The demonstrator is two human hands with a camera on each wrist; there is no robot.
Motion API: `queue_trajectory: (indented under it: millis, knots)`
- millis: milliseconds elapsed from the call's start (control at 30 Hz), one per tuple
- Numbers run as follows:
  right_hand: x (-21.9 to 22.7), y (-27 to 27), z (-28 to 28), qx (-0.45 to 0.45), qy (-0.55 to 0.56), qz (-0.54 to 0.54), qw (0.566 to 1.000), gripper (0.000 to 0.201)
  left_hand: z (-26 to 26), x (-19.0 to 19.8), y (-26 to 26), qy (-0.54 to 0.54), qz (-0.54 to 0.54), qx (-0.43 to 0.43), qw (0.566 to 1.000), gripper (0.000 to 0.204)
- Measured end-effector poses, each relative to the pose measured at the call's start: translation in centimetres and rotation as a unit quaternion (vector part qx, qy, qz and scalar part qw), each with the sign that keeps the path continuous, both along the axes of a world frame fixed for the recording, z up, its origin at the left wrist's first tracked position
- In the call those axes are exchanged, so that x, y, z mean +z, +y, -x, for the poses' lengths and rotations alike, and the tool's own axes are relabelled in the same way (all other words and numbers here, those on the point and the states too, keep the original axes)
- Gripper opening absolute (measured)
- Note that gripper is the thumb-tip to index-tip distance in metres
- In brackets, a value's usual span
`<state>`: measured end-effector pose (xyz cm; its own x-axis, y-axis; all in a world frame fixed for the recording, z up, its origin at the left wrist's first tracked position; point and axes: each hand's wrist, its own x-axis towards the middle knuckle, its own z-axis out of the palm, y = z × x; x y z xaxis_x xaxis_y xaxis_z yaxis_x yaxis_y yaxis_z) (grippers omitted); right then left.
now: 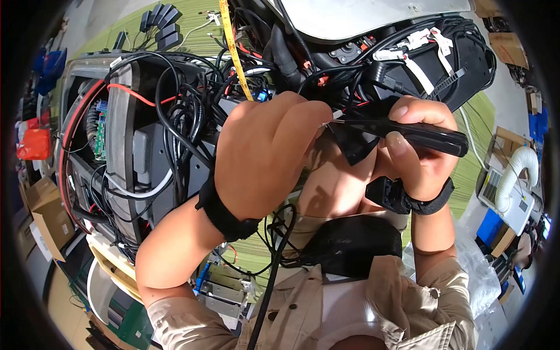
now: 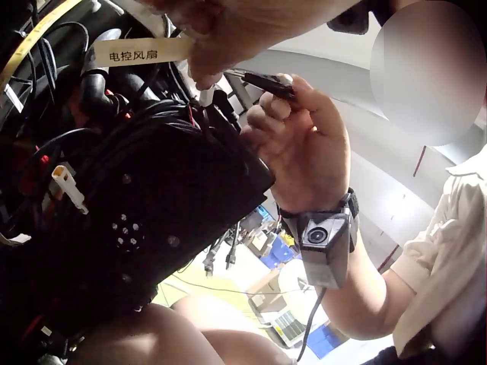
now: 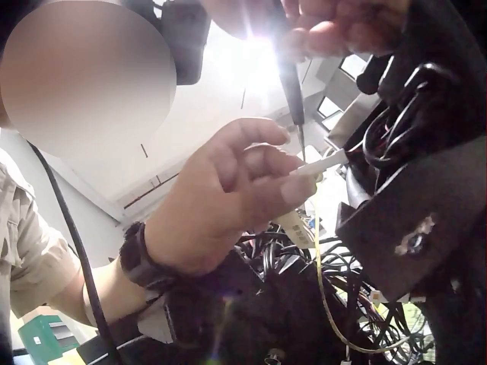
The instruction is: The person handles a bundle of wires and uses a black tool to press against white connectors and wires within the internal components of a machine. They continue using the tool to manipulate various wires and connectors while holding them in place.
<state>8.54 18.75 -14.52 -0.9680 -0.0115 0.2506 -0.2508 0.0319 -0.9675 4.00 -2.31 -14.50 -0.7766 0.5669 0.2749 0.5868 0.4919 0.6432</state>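
Note:
My left hand (image 1: 265, 154) pinches a slim white connector (image 3: 326, 162) between thumb and fingertips, seen best in the right wrist view. Opposite it, my right hand (image 1: 429, 146) grips a black-handled tool with a thin metal tip (image 1: 434, 135). That tip meets the connector's end by the left fingertips. A cream label with printed characters (image 2: 141, 53) hangs beside the left hand in the left wrist view. Directly below the hands in that view lies a black box-like housing (image 2: 175, 198), with bundled black cables (image 2: 152, 122) along its upper side.
An open grey-rimmed casing (image 1: 131, 146) full of tangled cables and a green circuit board (image 1: 101, 134) stands at the left. A yellow measuring tape (image 1: 233, 52) hangs down at the top. Loose white connectors (image 1: 417, 41) lie on the black part at upper right. Cardboard boxes (image 1: 49, 213) stand farther off.

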Motion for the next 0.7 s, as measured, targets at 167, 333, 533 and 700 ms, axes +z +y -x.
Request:
queue_trajectory:
  millis: [167, 333, 533, 700]
  knots:
    - [0.2, -0.1, -0.1, -0.003, -0.001, -0.009, 1.0, 0.024, 0.0, 0.4, 0.0, 0.007, 0.019, -0.002, 1.0, 0.03]
    - [-0.6, 0.8, -0.3, -0.053, 0.007, 0.002, 0.999, 0.027, 0.1, -0.2, 0.1, 0.02, 0.015, 0.008, 1.0, 0.034]
    - [-0.8, 0.8, 0.3, 0.033, 0.08, -0.027, 0.996, 0.031, 0.3, 0.0, 0.0, -0.188, -0.072, 0.014, 0.979, 0.029]
    - [-0.7, 0.9, 0.8, 0.045, 0.121, -0.088, 0.988, 0.031, 0.5, 1.0, 0.0, -0.357, -0.107, 0.033, 0.927, 0.023]
